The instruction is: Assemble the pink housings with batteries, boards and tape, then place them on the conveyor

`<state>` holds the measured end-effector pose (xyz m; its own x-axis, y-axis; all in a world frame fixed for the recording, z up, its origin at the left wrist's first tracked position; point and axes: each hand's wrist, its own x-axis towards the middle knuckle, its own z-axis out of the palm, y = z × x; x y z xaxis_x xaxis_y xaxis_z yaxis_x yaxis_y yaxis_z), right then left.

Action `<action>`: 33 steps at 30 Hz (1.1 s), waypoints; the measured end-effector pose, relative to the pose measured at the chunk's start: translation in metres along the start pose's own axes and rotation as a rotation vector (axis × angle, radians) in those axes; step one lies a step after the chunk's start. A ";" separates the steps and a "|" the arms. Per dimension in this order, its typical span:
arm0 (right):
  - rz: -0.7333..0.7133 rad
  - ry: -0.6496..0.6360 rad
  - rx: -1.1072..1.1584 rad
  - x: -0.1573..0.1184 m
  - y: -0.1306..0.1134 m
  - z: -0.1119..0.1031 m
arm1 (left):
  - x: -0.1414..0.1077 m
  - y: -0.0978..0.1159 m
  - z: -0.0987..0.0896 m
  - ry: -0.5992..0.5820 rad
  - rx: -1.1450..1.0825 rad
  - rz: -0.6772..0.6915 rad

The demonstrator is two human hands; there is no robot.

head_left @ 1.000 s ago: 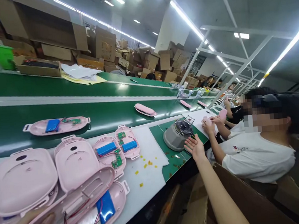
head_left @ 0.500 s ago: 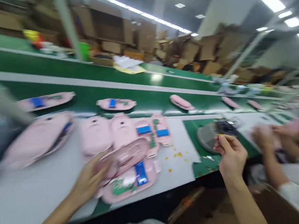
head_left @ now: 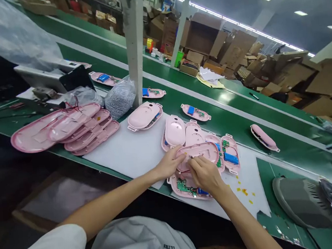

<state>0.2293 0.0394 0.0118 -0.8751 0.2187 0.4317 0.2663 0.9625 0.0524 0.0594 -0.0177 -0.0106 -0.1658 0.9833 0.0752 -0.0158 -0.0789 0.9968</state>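
My left hand (head_left: 170,164) is closed on the left end of a pink plastic shell (head_left: 206,150), its hollow inside facing up. Over that shell, my right hand (head_left: 206,173) has its fingers pinched together against the inner face; whatever they hold is hidden. A small yellow piece shows by my left fingertips. Beneath lies an open pink half-case (head_left: 175,183) with a green circuit board (head_left: 185,187) and a blue battery, partly covered by my right hand. Just behind the held shell are more pink cases (head_left: 175,130), and an open one with a blue battery (head_left: 231,158) stands to the right.
Several pink covers (head_left: 82,123) are stacked at left, near a bag of small parts (head_left: 120,98) and a metal post (head_left: 135,46). Yellow scraps (head_left: 244,191) lie on white paper at right, before a grey machine (head_left: 301,200). Pink cases line the green belt (head_left: 228,114).
My view has swung left. My right hand, which held a small yellow piece out to the right, has come over the shell. My left hand still grips the shell.
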 end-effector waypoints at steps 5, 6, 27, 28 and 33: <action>0.236 0.080 -0.191 0.019 -0.015 0.024 | -0.001 0.000 0.003 0.019 -0.037 0.055; 0.302 0.093 -0.220 0.024 -0.018 0.029 | -0.001 0.000 0.004 0.030 -0.036 0.042; 0.542 -0.088 0.483 0.020 -0.036 -0.013 | -0.015 0.002 0.000 -0.008 -0.444 -0.108; 0.547 -0.085 0.457 0.019 -0.037 -0.011 | -0.017 0.002 -0.001 -0.021 -0.480 -0.145; 0.524 -0.031 0.290 0.015 -0.041 -0.003 | -0.023 0.005 -0.001 -0.056 -0.564 -0.144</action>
<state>0.2069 0.0025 0.0187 -0.6695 0.6762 0.3074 0.5482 0.7291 -0.4097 0.0621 -0.0411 -0.0075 -0.0713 0.9965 -0.0438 -0.5595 -0.0036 0.8288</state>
